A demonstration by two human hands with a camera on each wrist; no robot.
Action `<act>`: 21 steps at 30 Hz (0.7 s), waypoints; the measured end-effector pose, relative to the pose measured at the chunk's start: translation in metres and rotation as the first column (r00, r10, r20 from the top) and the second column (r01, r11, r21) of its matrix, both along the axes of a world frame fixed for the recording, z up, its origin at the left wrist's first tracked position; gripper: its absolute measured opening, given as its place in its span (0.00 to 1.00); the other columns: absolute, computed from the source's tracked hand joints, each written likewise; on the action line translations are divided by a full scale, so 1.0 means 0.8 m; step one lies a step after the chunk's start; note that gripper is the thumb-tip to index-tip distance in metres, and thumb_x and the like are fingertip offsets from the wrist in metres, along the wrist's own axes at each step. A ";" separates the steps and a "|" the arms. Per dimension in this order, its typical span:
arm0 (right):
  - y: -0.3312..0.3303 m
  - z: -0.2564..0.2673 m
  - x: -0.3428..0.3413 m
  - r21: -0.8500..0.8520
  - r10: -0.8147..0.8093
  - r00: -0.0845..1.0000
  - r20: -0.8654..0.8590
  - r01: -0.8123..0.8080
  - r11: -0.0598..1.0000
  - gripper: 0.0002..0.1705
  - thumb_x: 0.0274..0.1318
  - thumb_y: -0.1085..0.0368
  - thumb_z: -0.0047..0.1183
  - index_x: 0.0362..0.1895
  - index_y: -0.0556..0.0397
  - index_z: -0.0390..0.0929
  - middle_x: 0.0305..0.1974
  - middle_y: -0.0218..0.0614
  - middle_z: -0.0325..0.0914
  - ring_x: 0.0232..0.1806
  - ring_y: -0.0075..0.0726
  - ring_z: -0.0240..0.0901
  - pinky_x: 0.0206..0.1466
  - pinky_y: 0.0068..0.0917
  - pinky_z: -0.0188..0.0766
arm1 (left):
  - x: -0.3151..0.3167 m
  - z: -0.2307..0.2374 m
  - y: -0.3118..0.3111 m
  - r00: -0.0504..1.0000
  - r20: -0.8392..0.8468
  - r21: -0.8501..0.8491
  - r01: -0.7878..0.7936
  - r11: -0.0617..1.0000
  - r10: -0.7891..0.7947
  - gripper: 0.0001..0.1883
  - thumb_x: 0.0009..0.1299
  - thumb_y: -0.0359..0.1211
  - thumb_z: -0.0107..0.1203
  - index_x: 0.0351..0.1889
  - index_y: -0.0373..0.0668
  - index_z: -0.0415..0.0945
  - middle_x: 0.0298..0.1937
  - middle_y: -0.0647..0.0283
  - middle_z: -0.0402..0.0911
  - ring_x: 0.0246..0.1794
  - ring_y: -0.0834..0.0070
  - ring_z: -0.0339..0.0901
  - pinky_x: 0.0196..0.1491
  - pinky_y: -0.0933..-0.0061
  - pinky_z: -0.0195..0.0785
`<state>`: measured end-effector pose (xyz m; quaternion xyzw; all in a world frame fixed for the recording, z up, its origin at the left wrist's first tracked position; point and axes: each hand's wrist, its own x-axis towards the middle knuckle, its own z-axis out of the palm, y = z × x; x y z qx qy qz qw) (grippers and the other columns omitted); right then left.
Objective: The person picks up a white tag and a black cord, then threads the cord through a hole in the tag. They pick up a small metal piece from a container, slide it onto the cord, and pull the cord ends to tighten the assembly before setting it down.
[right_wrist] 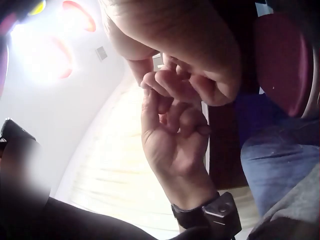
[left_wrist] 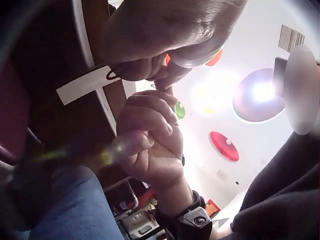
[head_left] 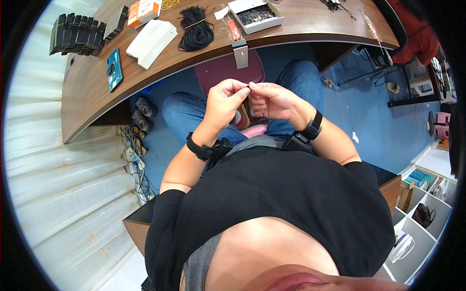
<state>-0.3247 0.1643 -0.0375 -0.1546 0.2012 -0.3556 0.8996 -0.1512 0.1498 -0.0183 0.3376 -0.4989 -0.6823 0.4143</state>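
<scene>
Both hands meet fingertip to fingertip above the lap in the head view. My left hand (head_left: 224,101) pinches something small and dark between thumb and forefinger. A thin black cord loop (left_wrist: 113,79) sticks out by its fingers in the left wrist view. Thumb and forefinger of my right hand (head_left: 275,100) pinch at the same spot, its other fingers curled. The fingers hide most of the held cord. In the right wrist view the left hand (right_wrist: 175,145) faces the camera, its fingertips against the right hand's.
Beyond the hands, a desk (head_left: 281,42) holds a tied black cord bundle (head_left: 196,28), white cards (head_left: 151,43), a phone (head_left: 114,70), stacked black pieces (head_left: 77,34) and a white box (head_left: 256,15) of small dark parts. A metal plate (head_left: 240,56) hangs over its edge.
</scene>
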 end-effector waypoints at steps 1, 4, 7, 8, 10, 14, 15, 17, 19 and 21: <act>0.002 0.001 0.001 0.023 -0.021 1.000 -0.016 0.022 0.999 0.16 0.61 0.54 0.52 0.24 0.47 0.71 0.19 0.20 0.62 0.20 0.17 0.53 0.23 0.16 0.51 | 0.000 -0.001 -0.001 1.000 0.013 0.001 0.001 1.000 -0.001 0.04 0.66 0.27 0.57 0.37 0.37 0.76 0.26 0.71 0.75 0.20 0.91 0.63 0.21 0.89 0.53; 0.005 0.004 0.004 -0.200 -0.204 0.916 -0.346 0.141 0.970 0.16 0.60 0.54 0.54 0.24 0.46 0.71 0.19 0.20 0.63 0.19 0.16 0.53 0.23 0.16 0.52 | 0.002 -0.004 -0.002 0.999 -0.042 0.084 0.031 0.996 -0.027 0.03 0.67 0.27 0.55 0.35 0.40 0.73 0.24 0.73 0.71 0.18 0.90 0.60 0.19 0.87 0.51; 0.004 0.003 0.010 -0.251 -0.347 0.871 -0.348 0.270 0.930 0.15 0.59 0.54 0.55 0.24 0.47 0.71 0.19 0.20 0.65 0.20 0.15 0.54 0.23 0.16 0.53 | 0.002 -0.007 -0.005 0.980 -0.184 0.248 0.122 0.961 -0.077 0.03 0.67 0.27 0.54 0.33 0.42 0.71 0.21 0.75 0.66 0.17 0.89 0.56 0.18 0.87 0.48; 0.002 0.002 0.011 -0.207 -0.373 0.884 -0.284 0.323 0.923 0.15 0.59 0.55 0.55 0.24 0.47 0.71 0.20 0.20 0.65 0.20 0.15 0.54 0.23 0.16 0.53 | 0.002 -0.007 -0.006 0.967 -0.238 0.304 0.164 0.938 -0.092 0.03 0.67 0.27 0.53 0.32 0.43 0.70 0.20 0.75 0.64 0.16 0.89 0.55 0.18 0.87 0.47; 0.003 0.009 0.009 -0.405 -0.524 0.786 -0.328 0.384 0.829 0.11 0.57 0.60 0.57 0.28 0.51 0.74 0.23 0.22 0.70 0.24 0.16 0.62 0.27 0.16 0.59 | 0.001 -0.004 -0.008 0.962 -0.265 0.335 0.152 0.930 -0.062 0.03 0.67 0.26 0.53 0.33 0.41 0.69 0.21 0.75 0.64 0.16 0.90 0.54 0.17 0.87 0.45; 0.018 0.026 0.011 -0.876 -0.841 0.332 -0.428 0.079 0.476 0.07 0.50 0.66 0.59 0.33 0.54 0.77 0.28 0.29 0.76 0.31 0.28 0.73 0.37 0.24 0.66 | 0.001 0.000 -0.010 0.961 -0.275 0.353 0.121 0.928 -0.021 0.03 0.67 0.25 0.53 0.34 0.40 0.69 0.21 0.74 0.65 0.15 0.91 0.54 0.16 0.88 0.44; 0.018 0.031 0.010 -0.934 -0.904 0.242 -0.354 -0.048 0.353 0.07 0.48 0.67 0.59 0.32 0.53 0.78 0.29 0.31 0.77 0.31 0.30 0.73 0.38 0.26 0.66 | 0.002 -0.001 -0.010 0.963 -0.267 0.345 0.113 0.932 -0.018 0.03 0.67 0.26 0.53 0.34 0.40 0.70 0.21 0.74 0.66 0.16 0.91 0.55 0.16 0.88 0.44; 0.019 0.035 0.014 -0.956 -0.955 0.147 -0.258 -0.180 0.230 0.06 0.42 0.69 0.60 0.29 0.52 0.78 0.29 0.35 0.77 0.33 0.39 0.74 0.40 0.32 0.66 | 0.000 -0.001 -0.008 0.972 -0.235 0.326 0.087 0.941 -0.008 0.03 0.67 0.26 0.54 0.34 0.39 0.70 0.22 0.73 0.67 0.16 0.91 0.55 0.17 0.88 0.45; 0.018 0.036 0.015 -0.947 -0.970 0.089 -0.224 -0.256 0.195 0.06 0.42 0.69 0.61 0.28 0.51 0.78 0.27 0.34 0.77 0.32 0.37 0.74 0.39 0.32 0.65 | -0.001 0.001 -0.007 0.981 -0.192 0.305 0.060 0.950 0.000 0.03 0.66 0.27 0.55 0.34 0.38 0.72 0.22 0.73 0.68 0.16 0.91 0.56 0.17 0.88 0.45; 0.017 0.037 0.012 -0.924 -0.976 0.060 -0.209 -0.337 0.177 0.06 0.42 0.70 0.60 0.28 0.52 0.78 0.26 0.33 0.76 0.31 0.35 0.73 0.37 0.29 0.66 | -0.001 0.004 -0.006 0.990 -0.138 0.286 0.029 0.958 0.012 0.03 0.66 0.27 0.55 0.33 0.38 0.73 0.22 0.72 0.70 0.16 0.91 0.57 0.17 0.88 0.46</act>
